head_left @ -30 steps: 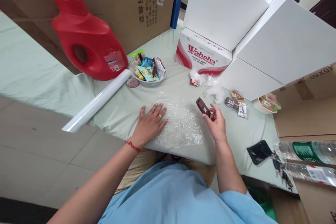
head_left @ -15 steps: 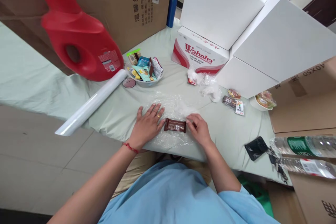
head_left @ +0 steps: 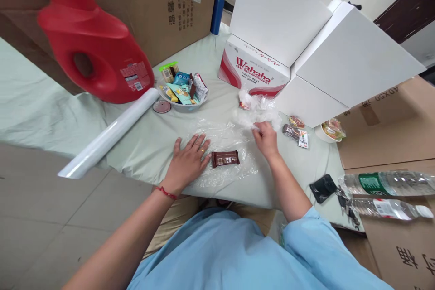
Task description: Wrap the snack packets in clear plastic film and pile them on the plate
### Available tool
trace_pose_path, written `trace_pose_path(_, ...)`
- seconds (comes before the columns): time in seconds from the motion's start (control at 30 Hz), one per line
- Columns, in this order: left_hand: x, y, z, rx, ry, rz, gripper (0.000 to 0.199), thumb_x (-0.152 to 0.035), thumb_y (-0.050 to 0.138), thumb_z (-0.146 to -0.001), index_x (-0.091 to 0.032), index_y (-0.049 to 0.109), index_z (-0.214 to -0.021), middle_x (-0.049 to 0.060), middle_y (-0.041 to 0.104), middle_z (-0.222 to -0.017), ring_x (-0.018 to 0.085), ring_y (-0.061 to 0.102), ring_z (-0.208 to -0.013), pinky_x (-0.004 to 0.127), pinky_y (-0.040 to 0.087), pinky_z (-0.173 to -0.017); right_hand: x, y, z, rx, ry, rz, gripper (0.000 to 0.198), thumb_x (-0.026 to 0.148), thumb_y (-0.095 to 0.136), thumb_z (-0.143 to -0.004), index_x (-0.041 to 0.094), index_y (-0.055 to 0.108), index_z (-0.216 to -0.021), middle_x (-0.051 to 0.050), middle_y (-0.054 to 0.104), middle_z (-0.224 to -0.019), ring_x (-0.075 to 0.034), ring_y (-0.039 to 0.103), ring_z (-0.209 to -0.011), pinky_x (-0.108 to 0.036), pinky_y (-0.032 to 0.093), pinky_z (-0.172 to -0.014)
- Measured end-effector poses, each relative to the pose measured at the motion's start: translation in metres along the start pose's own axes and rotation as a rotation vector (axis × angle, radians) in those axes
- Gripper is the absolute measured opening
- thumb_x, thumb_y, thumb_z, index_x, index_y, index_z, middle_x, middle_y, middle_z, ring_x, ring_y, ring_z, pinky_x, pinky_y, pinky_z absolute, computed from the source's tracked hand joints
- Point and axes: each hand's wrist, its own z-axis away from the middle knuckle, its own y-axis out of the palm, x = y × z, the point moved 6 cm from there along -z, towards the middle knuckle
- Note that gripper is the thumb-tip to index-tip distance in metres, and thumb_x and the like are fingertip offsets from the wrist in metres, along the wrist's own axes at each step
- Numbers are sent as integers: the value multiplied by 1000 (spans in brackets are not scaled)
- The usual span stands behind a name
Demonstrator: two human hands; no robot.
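A brown wrapped snack bar lies on a crinkled sheet of clear plastic film near the table's front edge. My left hand rests flat on the film just left of the bar, fingers spread. To the bar's upper right, my right hand is closed, its fingertips pinching part of the thin clear film. Beyond that hand lies a crumpled heap of whitish clear plastic, and where it parts from the sheet is hard to make out.
A white roll lies at left by a red jug. Behind are a bowl of snacks and a Wahaha box. Wrapped snacks, a small bowl, a black pouch and water bottles stand or lie at right.
My right hand has left the bar's right end and moved away and to the right, now pinching film. My left hand has stayed flat beside the bar. The whole view has shifted slightly.
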Motion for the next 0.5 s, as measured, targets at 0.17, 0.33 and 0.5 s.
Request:
trace_pose_path(0.17,0,-1,0,0,-7,27,54,-40,40,-107,-24,54,-157,15,47,-167,36,44,-155,73,15,-128,-50,-36,-51,104,229,263,60,39,71,-91,17,61,-146,-19,61,-137,-33,67,-115,-45,51,-103)
trace_pose_path(0.33,1,-2,1,-1,-6,27,53,-40,40,-108,-23,56,-155,15,46,-168,36,43,-156,73,16,-128,-21,-44,-80,-46,50,236,43,33,58,-97,16,67,-135,-19,59,-138,-32,64,-116,-44,51,-102)
trace_pose_path(0.5,0,-3,0,12,-16,21,51,-39,41,-108,-23,57,-154,14,47,-167,35,43,-156,72,17,-128,41,16,-106,34,-209,235,35,18,42,-100,17,73,-115,-17,67,-122,-32,56,-119,-45,47,-106)
